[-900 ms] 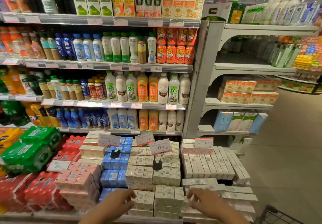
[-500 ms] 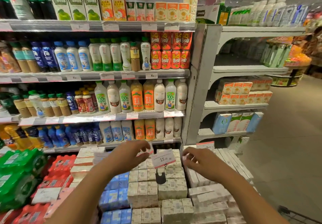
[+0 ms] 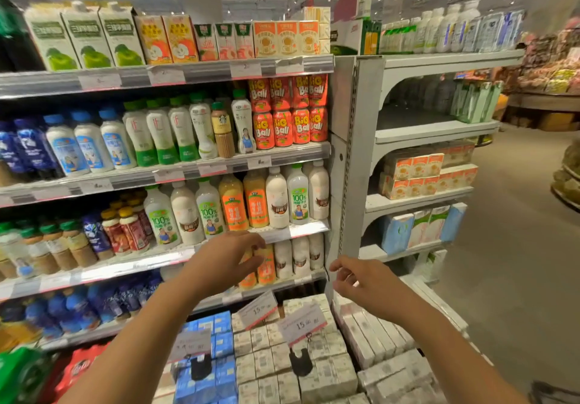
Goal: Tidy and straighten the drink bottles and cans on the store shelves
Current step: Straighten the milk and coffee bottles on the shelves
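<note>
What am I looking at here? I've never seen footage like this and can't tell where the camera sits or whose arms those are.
The camera is worn on a person's head, looking forward and down, so the two bare arms rising from the bottom edge are the wearer's own. There is no machine. They face supermarket drink shelves filled with upright bottles, cartons on top, and stacked red cans at upper right.

The left hand reaches to the low shelf, its fingers at the orange bottles there; whether it grips one is hard to tell. The right hand hangs in the air beside the grey shelf post, fingers loose, holding nothing. Below the arms lie stacked multipacks of small cartons with clipped price cards.
</note>
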`<state>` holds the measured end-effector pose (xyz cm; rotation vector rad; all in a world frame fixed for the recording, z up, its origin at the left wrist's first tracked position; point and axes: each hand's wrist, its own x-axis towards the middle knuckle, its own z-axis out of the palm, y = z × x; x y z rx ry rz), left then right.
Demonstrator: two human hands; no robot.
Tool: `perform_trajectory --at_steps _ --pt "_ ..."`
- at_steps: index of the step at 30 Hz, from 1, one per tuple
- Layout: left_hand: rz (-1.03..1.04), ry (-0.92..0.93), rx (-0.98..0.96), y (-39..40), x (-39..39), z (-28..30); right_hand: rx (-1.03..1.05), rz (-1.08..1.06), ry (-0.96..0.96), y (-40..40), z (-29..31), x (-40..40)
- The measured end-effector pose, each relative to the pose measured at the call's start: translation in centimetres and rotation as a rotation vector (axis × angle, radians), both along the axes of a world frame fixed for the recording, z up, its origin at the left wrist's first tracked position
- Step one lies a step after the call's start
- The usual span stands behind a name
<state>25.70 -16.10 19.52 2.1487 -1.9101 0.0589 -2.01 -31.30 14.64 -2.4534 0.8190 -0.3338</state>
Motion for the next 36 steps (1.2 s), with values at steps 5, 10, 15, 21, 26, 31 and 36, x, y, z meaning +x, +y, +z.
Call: perform_trajectory --at_steps 5,10,15,21,26,31,36 --pt "0.067 -0.058 -0.049 -3.9 3.1 0.1 0.021 0.014 -0.028 -4.2 0.2 3.0" --pt "0.155 -0.088 -0.064 -9.1 6.0 0.5 -0.004 0.039 -0.044 -9.7 0.8 6.7" --pt "0.299 -0.119 -0.050 -14.5 8.7 0.7 -0.039 0.082 -0.032 -15.5 1.6 10.4" --pt "0.451 -0.138 -0.031 -19.0 12.0 -1.3 -0.111 0.132 0.043 -21.1 1.1 14.2" --pt "0.501 -0.187 -0.086 -22.0 14.3 -1.7 -0.119 0.156 0.061 -23.1 1.2 17.1" --pt "0.505 -0.223 -0.113 -24.5 16.6 -2.2 -0.124 0.140 0.067 -24.3 1.1 19.9" --pt "0.513 -0.227 -0.145 -25.3 18.1 -3.5 -0.144 0.111 0.115 -26.0 0.2 22.5"
